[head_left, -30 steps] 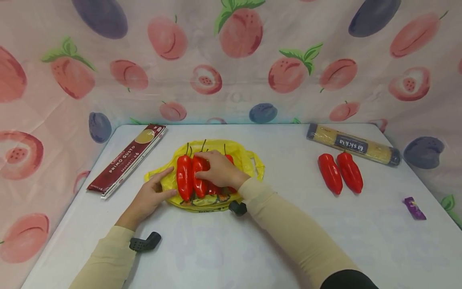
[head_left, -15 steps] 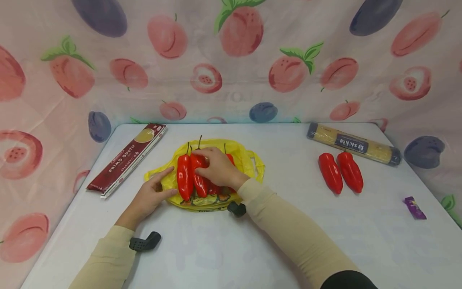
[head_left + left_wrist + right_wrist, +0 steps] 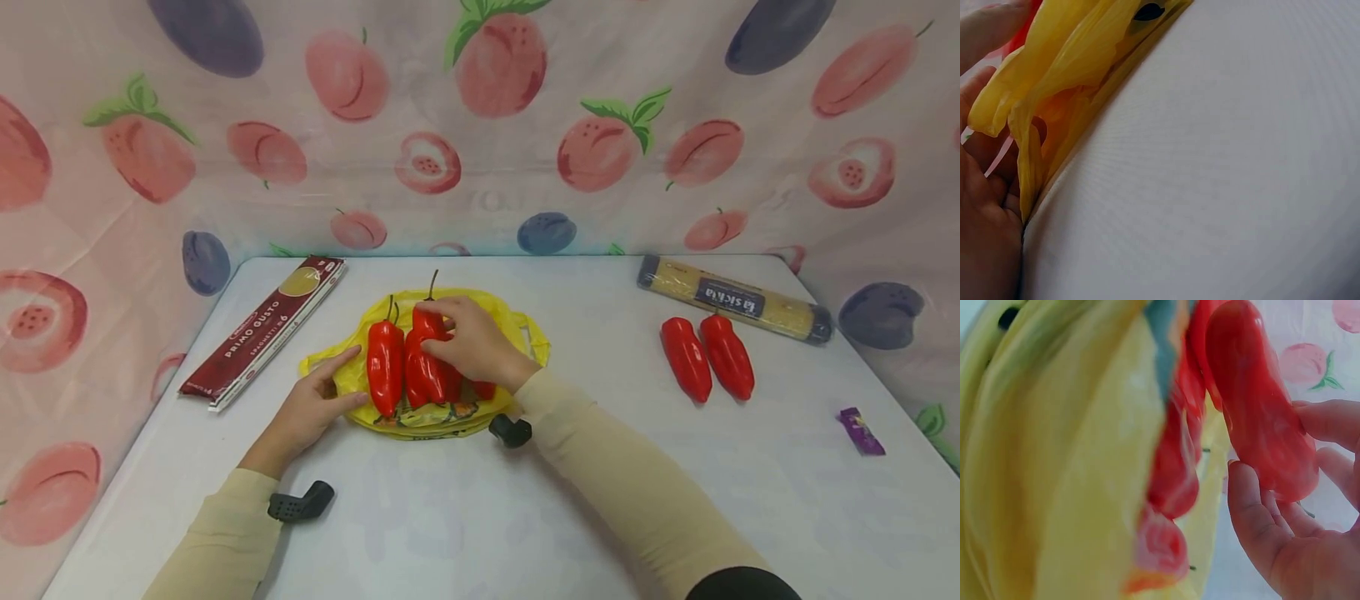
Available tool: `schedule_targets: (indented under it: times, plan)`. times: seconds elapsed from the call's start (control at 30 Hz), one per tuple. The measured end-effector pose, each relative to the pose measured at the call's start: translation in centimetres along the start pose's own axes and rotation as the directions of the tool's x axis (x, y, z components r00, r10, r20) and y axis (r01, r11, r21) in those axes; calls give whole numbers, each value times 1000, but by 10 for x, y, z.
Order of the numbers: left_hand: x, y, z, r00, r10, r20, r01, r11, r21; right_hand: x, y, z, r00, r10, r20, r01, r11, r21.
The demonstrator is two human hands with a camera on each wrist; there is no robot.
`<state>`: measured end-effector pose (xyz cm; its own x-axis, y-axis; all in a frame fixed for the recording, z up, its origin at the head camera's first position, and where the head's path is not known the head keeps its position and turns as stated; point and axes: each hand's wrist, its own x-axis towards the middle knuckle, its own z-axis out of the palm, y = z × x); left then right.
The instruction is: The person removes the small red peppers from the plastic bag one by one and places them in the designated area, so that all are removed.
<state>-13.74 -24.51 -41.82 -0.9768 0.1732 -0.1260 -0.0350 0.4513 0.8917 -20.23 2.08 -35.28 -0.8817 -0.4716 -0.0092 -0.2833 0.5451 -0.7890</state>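
Head view, centre-left: the right hand (image 3: pixel 483 343) has drawn its grasped red pepper (image 3: pixel 433 373) rightward over the yellow bag (image 3: pixel 495 304), clear of the leftmost pepper (image 3: pixel 385 371), the left hand (image 3: pixel 303 410) relaxed alongside.

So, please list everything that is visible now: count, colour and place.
table: one, white, beneath
fruit-print cloth: count unclear, pinkish, behind
bag: one, yellow, left of centre
peppers: at least four, red, at the bag
loose peppers: two, red, right
spaghetti pack: one, maroon, far left
pasta pack: one, yellow, dark-labelled, far right
wrapper: one, purple, right
sleeves: two, beige, forearms
wrist devices: two, black, cuffs
dark piece: one, black, right sleeve
left hand: one, bare, touching bag
right hand: one, bare, holding a pepper
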Motion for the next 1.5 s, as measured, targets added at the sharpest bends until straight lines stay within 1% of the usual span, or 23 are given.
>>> schedule_targets:
  times: [0.17,0.27,0.37,0.43,0.57,0.9,0.97,1.23,1.5]
  plan:
    - [0,0,0,1000,1,-4,-1,1000,6,-6,0,-14,1000,-13,-18,13,999,-38]
    - [0,0,-1,1000,1,-2,-1,1000,6,-11,0,-22,1000,9,-26,-10,999,-52]
    - [0,0,-1,1000,1,0,-1,1000,14,-17,2,-31,999,40,-25,-41,998,-39]
    - [0,0,-1,1000,4,2,-4,1000,18,-21,5,-37,999,43,-23,-45,998,-48]
    - [2,0,-1,1000,10,4,-10,1000,23,-28,15,-50,999,37,-21,-38,996,-83]
    - [1,0,-1,1000,-4,8,3,1000,27,-45,41,-79,996,69,-53,-76,988,-137]
    - [0,1,-1,1000,-5,6,5,1000,28,-48,45,-85,995,82,-54,-89,985,-146]
    - [0,1,0,1000,-1,3,1,1000,19,-65,64,-105,983,172,-61,-180,966,-185]
    - [0,0,0,1000,-9,-1,9,999,33,-80,85,-120,978,188,-89,-204,951,-234]
